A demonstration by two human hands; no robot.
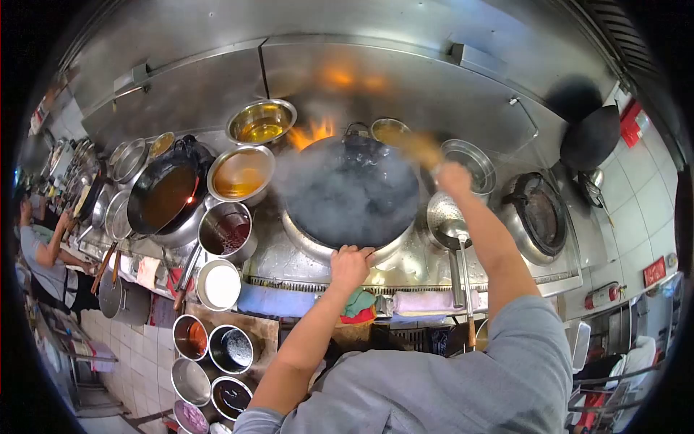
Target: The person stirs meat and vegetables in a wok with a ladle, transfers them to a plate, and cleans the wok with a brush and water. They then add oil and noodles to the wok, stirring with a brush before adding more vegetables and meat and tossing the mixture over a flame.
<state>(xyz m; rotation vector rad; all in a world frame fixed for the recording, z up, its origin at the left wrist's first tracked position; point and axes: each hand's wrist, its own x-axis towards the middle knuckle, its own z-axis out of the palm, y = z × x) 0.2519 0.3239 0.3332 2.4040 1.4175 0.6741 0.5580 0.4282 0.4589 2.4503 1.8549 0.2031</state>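
A large black wok (350,192) sits on the middle burner, and grey smoke hangs over its bowl. My left hand (352,265) is closed on the wok's near edge. My right hand (454,179) is closed round a tan, brush-like tool (421,148), smeared by motion, at the wok's far right side. Just below that hand, a perforated skimmer (444,211) lies with its long handle toward me. Flames (312,135) rise behind the wok's far left edge.
Bowls of yellow oil (262,130) and amber liquid (241,173) stand left of the wok. A second wok (168,199) holds brown liquid; another (542,213) is at right. Folded cloths (275,300) line the front edge. Several seasoning pots (231,349) stand lower left. A person (47,253) works far left.
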